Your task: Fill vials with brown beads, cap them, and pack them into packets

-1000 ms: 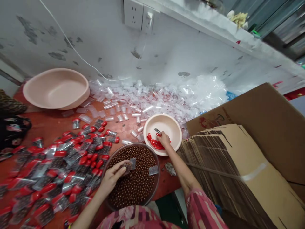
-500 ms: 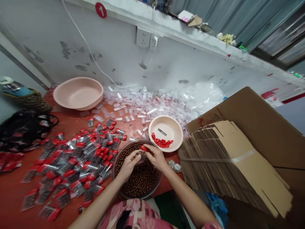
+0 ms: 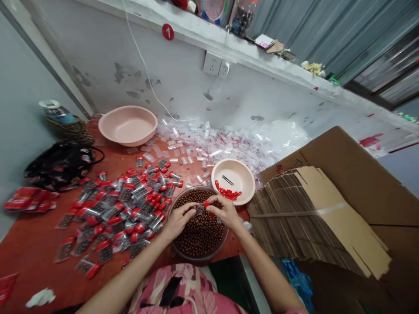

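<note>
The beads (image 3: 196, 240) look glossy, the cardboard (image 3: 324, 192) matt.

1. 1 bead tub (image 3: 198, 258) stood, its beads (image 3: 195, 240) uncountable.
2. Over the tub were 1 left hand (image 3: 179, 220), 1 right hand (image 3: 225, 212), 1 clear container (image 3: 199, 209) and at least 1 red cap (image 3: 205, 203).
3. Left of the tub lay over 20 red-capped packs (image 3: 126, 192).
4. Just beyond the tub sat 1 cream bowl (image 3: 242, 175).
5. Right of the tub was 1 carton bundle (image 3: 284, 218).
</note>
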A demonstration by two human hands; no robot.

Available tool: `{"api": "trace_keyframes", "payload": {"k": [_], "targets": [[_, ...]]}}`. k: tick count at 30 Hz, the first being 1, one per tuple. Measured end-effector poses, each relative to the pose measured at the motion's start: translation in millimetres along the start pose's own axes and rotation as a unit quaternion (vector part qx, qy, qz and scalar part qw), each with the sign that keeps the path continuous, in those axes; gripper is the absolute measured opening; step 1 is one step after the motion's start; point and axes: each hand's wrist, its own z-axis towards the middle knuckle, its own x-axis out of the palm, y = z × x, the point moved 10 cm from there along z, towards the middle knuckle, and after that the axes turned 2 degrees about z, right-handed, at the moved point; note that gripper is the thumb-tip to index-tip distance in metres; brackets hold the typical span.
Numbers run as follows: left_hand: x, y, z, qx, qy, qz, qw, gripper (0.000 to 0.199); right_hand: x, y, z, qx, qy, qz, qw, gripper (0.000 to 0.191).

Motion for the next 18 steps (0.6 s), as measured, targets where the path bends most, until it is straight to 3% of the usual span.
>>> {"api": "trace_keyframes", "payload": {"k": [2,5,9,18], "targets": [[-2.5,-4.9,-1.9,0.014,-0.001,0.024,1.0,0.029,9.2,19.7,-4.4,-0.053,0.006,-0.054,0.997,0.008],[-5.9,-12.2,-4.9,0.035,-0.009,0.035,0.999,0.028,18.2,31.2,-8.2,-0.077,0.009,-0.122,0.989,0.01],[-9.8,-15.7,-9.0,0.048,-0.021,0.057,0.997,0.027,25.1,31.4,-11.4,-0.085,0.032,-0.164,0.982,0.022],[-5.6,-29.5,-17.4,0.087,-0.031,0.081,0.992,0.025,38.5,26.9,-21.9,-0.131,0.05,-0.188,0.972,0.012]]}}
